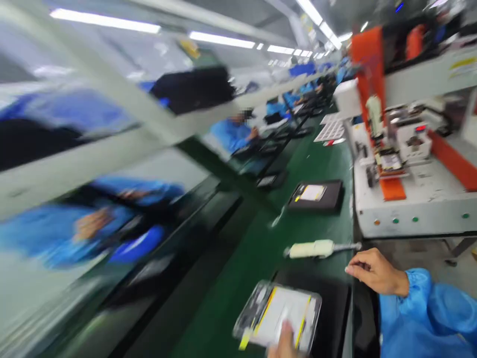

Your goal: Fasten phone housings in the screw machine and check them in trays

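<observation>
1. The step in hand looks like handling a flat device (278,314) with yellow strips, lying on a black tray (331,303) on the green counter (261,248) at about 6 o'clock
2. The left hand (285,343) touches the device's near edge; its grip is cut off and blurred, so its state cannot be told
3. The right hand (374,272), at 4 o'clock, rests loosely curled and empty by the tray's corner
4. A pale-handled tool (316,248) lies just beyond it; taking it up next would likely call for a short reach forward
</observation>
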`<state>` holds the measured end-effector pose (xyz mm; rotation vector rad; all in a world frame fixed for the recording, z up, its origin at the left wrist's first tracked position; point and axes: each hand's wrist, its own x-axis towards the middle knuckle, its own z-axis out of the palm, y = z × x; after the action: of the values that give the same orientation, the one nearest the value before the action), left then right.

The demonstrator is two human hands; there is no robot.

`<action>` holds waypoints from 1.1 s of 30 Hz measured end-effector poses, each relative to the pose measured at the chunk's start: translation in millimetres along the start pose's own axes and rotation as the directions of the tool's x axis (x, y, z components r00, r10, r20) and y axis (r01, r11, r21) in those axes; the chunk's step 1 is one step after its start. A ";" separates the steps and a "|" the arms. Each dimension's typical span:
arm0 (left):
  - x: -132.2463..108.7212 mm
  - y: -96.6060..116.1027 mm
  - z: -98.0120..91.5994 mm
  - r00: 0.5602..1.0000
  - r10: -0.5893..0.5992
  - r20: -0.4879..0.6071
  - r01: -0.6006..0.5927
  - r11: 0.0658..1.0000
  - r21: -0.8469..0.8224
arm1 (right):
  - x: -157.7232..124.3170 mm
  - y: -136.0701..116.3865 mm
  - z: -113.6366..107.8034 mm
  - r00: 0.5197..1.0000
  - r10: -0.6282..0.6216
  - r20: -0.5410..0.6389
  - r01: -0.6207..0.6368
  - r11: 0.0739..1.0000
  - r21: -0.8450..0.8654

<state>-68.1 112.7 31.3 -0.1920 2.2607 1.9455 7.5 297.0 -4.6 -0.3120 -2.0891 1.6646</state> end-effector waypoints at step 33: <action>-3.8 -39.6 -18.9 0.981 -0.039 0.191 0.101 0.940 -0.326 | -27.3 -7.2 65.4 0.820 0.254 0.514 -0.521 0.704 0.483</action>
<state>-57.2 88.1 -3.5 -0.1250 1.7762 2.1975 1.0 226.7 -14.4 -0.2178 -1.6588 2.7783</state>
